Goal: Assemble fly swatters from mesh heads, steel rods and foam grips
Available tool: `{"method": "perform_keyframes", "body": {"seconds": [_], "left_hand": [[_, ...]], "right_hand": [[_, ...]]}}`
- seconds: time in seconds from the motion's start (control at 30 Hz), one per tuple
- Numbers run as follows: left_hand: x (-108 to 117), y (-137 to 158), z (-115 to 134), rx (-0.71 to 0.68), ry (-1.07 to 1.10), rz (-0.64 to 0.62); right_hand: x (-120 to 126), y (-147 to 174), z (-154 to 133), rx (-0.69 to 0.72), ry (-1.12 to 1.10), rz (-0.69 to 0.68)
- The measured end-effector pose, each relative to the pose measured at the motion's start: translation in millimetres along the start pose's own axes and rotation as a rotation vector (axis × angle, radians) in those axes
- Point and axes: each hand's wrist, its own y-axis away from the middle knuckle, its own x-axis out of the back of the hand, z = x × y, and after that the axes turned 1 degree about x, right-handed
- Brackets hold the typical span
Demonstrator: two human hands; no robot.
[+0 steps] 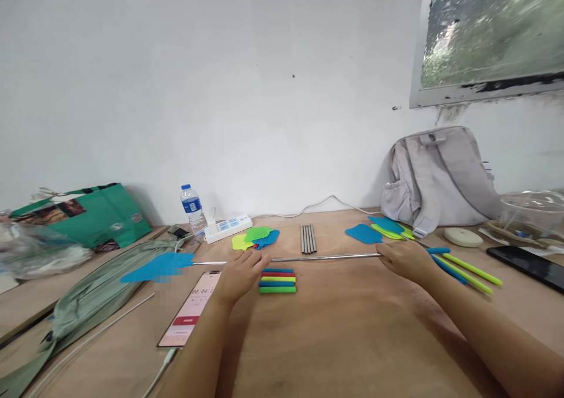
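Both hands hold one telescopic fly swatter, stretched level across the table, with its blue head (161, 266) at the left and its metal rod (335, 257) between the hands. My left hand (242, 273) is closed around the rod near the head end. My right hand (404, 260) grips the other end, where a blue handle tip sticks out. Under the rod lies a row of coloured handle tubes (277, 281). Behind it are several metal rods (308, 239) and loose swatter heads (257, 234). Blue and yellow-green fly swatters (363, 233) lie beside my right hand, partly hidden by it.
A phone with a timer (189, 313) lies by my left forearm. Behind are a power strip (228, 228), a water bottle (192, 207) and a green bag (88, 213). At the right stand a grey backpack (440, 178), a black phone (529, 267) and a clear plastic bowl (531, 216).
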Motion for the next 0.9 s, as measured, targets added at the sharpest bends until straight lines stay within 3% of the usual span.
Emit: {"method": "perform_keyframes", "body": {"seconds": [0.3,0.57,0.9], "left_hand": [[-5,8,-8,-0.001,0.028,-0.017],[-4,8,-12,-0.017,0.043,-0.029],[-6,13,-14,-0.021,0.058,-0.058]], "right_hand": [[2,8,16,0.02,0.019,0.066],[1,14,23,0.014,-0.002,-0.021],[2,20,31,0.043,0.053,0.02]]}}
